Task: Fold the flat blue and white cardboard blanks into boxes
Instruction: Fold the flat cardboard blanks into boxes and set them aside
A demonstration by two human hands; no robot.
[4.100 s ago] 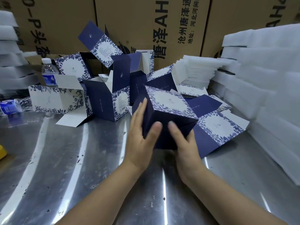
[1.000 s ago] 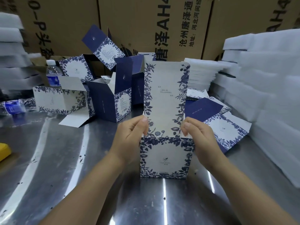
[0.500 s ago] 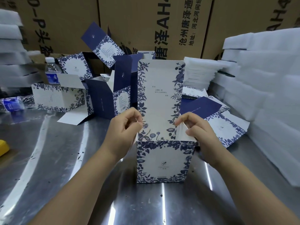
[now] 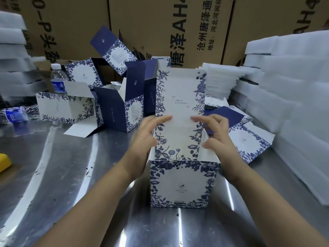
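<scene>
Two hands flank the upright box [image 4: 181, 184], left hand [image 4: 147, 134] and right hand [image 4: 218, 133] loose-fingered, gripping nothing.

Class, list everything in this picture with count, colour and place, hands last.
open box: one, blue and white, upright at centre, lid flap up
other boxes: several, navy and white, part folded, behind left
flat blanks: a pile, blue and white, right of the open box
water bottles: two, clear, blue labels, far left; one upright, one lying
foam sheets: stacks, white, right, back and left
cartons: three, brown, along the back
yellow thing: one, left edge, cut off
table: one, silver metal
left grip: fingers straight at the lid flap, blurred
right grip: fingers spread at the box's right side, blurred
</scene>
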